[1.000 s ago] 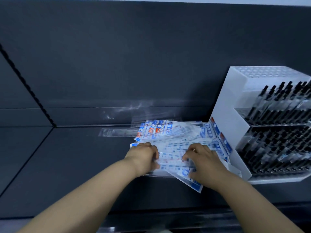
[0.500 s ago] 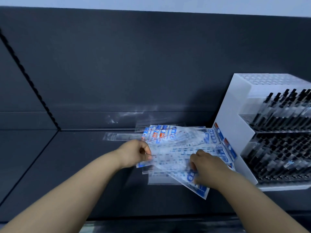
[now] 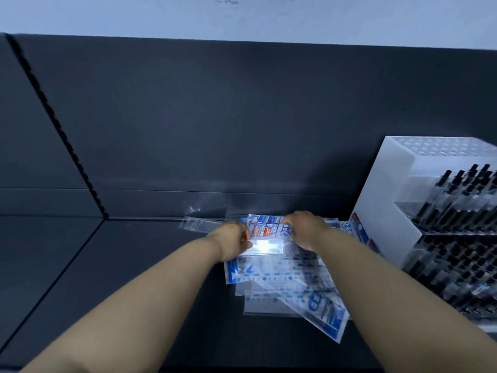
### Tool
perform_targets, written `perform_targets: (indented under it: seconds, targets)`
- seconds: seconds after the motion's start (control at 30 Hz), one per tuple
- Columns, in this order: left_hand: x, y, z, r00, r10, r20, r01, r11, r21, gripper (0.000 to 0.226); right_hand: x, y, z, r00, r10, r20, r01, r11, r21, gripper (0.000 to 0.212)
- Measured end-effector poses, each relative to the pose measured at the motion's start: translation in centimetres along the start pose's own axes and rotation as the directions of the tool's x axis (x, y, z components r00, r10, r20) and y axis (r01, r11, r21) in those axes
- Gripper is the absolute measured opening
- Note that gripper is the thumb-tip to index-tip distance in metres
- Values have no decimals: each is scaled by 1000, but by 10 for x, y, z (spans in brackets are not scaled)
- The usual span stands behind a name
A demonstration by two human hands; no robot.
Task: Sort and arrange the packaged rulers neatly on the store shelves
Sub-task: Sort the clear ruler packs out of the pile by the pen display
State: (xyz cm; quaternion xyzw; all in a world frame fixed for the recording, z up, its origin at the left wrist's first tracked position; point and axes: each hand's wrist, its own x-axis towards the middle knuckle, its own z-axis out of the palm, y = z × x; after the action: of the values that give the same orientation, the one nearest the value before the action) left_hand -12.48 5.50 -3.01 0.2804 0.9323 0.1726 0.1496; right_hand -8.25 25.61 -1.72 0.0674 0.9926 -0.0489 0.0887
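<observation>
The left hand (image 3: 234,242) has its fingers curled, pinching the left end of 1 packaged ruler (image 3: 266,247). The right hand (image 3: 304,230) curls round the opposite end, so the packet spans the gap between both grips and glares white. 0.5 s ago the right hand lay nearer the shelf front, on the pile (image 3: 295,289). Now both hands sit farther back, and the fanned pile spreads below and right of the fingers on the dark shelf (image 3: 134,278). Right of the right hand stands a white pen rack (image 3: 376,200). Probably 1 packet is being singled out, and the rest are unsorted
</observation>
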Motion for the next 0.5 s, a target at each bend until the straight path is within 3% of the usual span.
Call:
perform_targets:
  seconds: [0.1,0.17,0.23,0.27,0.37,0.5]
  targets:
    - [4,2,2,999,50,-14,-50,998,37,15,0,2,-6,999,-35,10,35,999,-33,19]
    - [6,3,2,996,91,-26,-90,996,11,11,-1,7,-9,998,-53,34,48,989,140,6]
    - [6,2,2,992,122,-26,-122,993,-4,19,-1,9,-14,995,-70,68,36,910,412,26]
    - [6,0,1,991,133,-21,-133,991,14,20,1,10,-16,997,-62,54,30,885,464,34]
    - [1,-14,-1,994,110,2,-110,994,25,23,17,18,-15,1000,-22,9,20,970,243,27]
    - [-7,-33,-4,997,79,5,-79,997,-21,14,28,10,-3,998,9,68,-7,999,-31,41]
